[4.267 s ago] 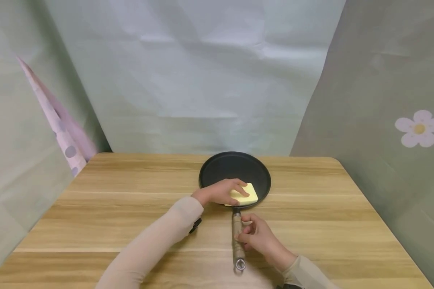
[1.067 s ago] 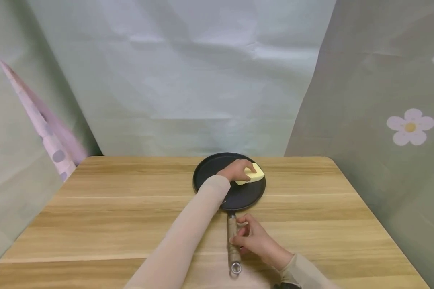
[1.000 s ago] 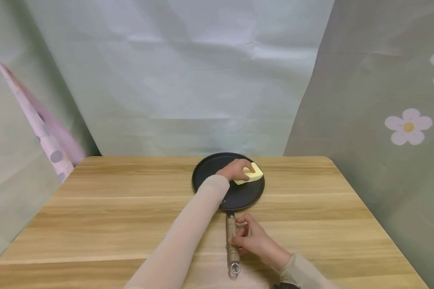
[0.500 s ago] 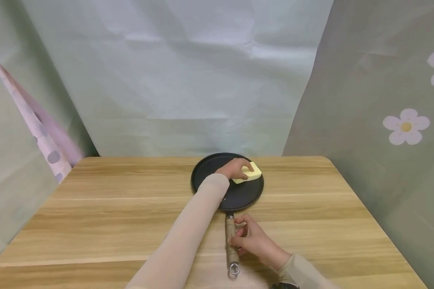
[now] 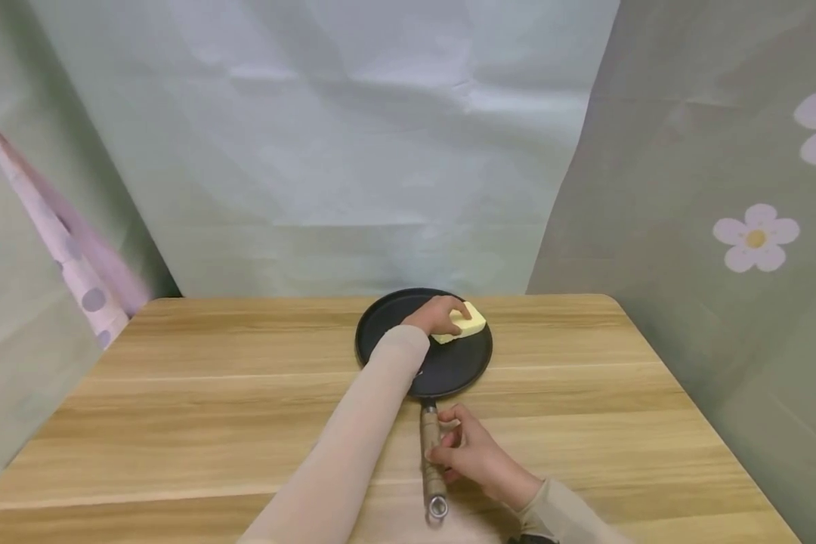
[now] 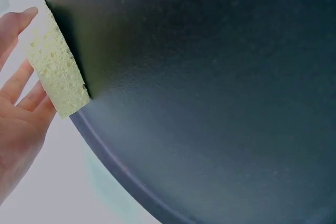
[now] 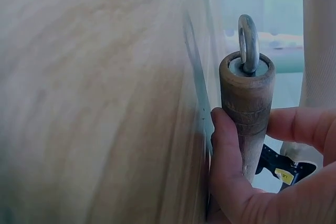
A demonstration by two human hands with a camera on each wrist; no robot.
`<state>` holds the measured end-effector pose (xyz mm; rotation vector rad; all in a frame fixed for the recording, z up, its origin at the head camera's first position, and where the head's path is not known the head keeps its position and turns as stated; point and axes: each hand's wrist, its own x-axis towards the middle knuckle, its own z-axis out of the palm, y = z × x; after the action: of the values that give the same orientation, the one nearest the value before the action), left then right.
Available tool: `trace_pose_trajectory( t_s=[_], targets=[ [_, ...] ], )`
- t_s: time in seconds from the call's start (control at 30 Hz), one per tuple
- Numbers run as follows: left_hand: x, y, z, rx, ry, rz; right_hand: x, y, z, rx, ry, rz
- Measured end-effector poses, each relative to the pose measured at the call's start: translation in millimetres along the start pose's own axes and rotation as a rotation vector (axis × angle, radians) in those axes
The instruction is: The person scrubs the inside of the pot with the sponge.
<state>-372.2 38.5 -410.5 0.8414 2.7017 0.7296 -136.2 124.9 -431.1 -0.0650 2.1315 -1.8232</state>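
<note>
A round black frying pan (image 5: 452,370) lies on the table, its wooden handle (image 5: 431,428) towards me. My left hand (image 5: 435,316) reaches over the pan and holds a pale yellow sponge (image 5: 474,325) near the far right rim. In the left wrist view, thumb and fingers span the sponge (image 6: 55,61), whose edge meets the pan's dark surface (image 6: 210,103). My right hand (image 5: 479,457) pinches the handle from its right side. The right wrist view has thumb and a finger on either side of the handle (image 7: 247,95), below its metal hanging ring (image 7: 253,40).
The wooden table (image 5: 211,423) extends to both sides of the pan. A pale cloth backdrop (image 5: 353,151) hangs behind it, with a flower-printed cloth (image 5: 680,189) on the right. A small light scrap (image 5: 418,373) shows on the pan near my left sleeve.
Since the earliest frame, my left hand has carried the sponge from the pan's near edge to its far right part. Lately it barely moves. The view drifts; my right hand stays on the handle.
</note>
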Motion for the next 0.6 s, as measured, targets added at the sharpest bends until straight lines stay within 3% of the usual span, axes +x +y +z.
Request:
trace_pose_trajectory(
  t_s=[0.6],
  targets=[
    [-0.4, 0.3, -6.4, 0.073, 0.052, -0.059, 0.9, -2.2, 3.5, -0.002, 0.019, -0.017]
  ],
)
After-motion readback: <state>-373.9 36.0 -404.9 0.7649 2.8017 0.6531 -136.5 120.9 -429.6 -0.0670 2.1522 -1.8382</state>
